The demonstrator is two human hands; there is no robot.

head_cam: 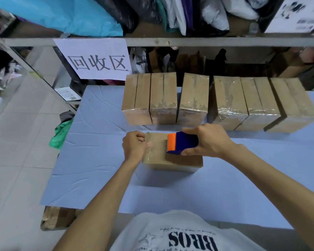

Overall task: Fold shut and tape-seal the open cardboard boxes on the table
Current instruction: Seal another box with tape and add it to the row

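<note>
A small closed cardboard box (159,156) lies flat on the blue-covered table (98,160) in front of me. My right hand (208,142) grips a blue and orange tape dispenser (181,143) pressed on the box's top. My left hand (135,144) is closed at the box's left edge, where clear tape shows on the cardboard. Behind it, a row of several taped brown boxes (194,100) stands on edge along the table's far side.
A metal shelf rack (188,41) with bags and a white paper sign (98,58) rises behind the table. A green bag (61,134) lies off the table's left edge, and a cardboard piece (56,218) sits on the tiled floor at the near left corner.
</note>
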